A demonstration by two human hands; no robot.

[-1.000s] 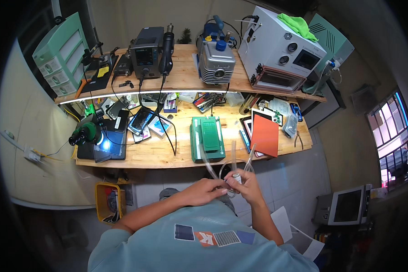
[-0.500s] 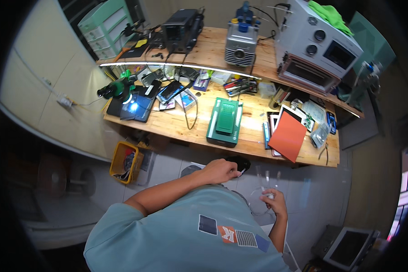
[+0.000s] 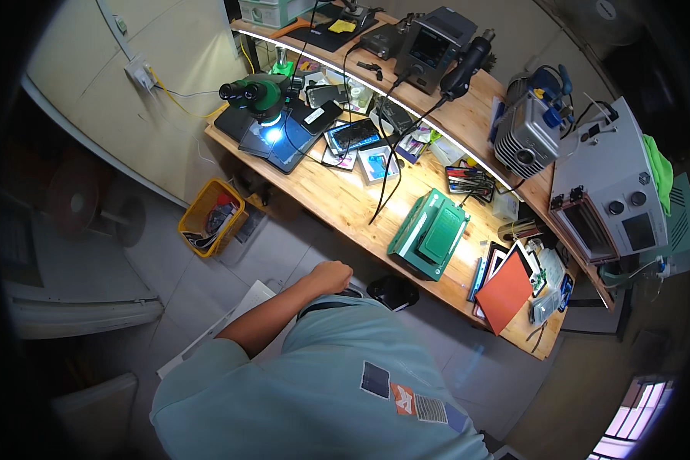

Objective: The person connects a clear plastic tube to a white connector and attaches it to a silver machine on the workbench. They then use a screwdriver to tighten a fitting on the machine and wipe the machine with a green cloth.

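Note:
My left hand [image 3: 332, 277] is in front of my waist, over the edge of the bench shadow, with its fingers curled inward. Its fingertips are turned away, so whatever it may hold is hidden. Just below it shows the dark waistband [image 3: 331, 305] of my clothes. A black rounded object [image 3: 393, 292] lies lower down, to the right of that hand. My right hand is out of the picture, beyond or behind my shirt. Nearest on the bench is a green box-shaped device [image 3: 429, 234], which neither hand touches.
The wooden bench [image 3: 314, 188] carries a lit microscope [image 3: 262, 98], several phones, and an orange-red sheet [image 3: 504, 291]. On its shelf stand a dark soldering or hot-air station [image 3: 434, 50], a grey pump [image 3: 525, 136] and a white oven-like machine [image 3: 613, 184]. A yellow basket [image 3: 215, 218] sits on the floor.
My view has turned, so the bench now slants down to the right. My left hand has drawn back leftward to my waist. My right hand, which held thin clear tubing-like strands, has left the picture.

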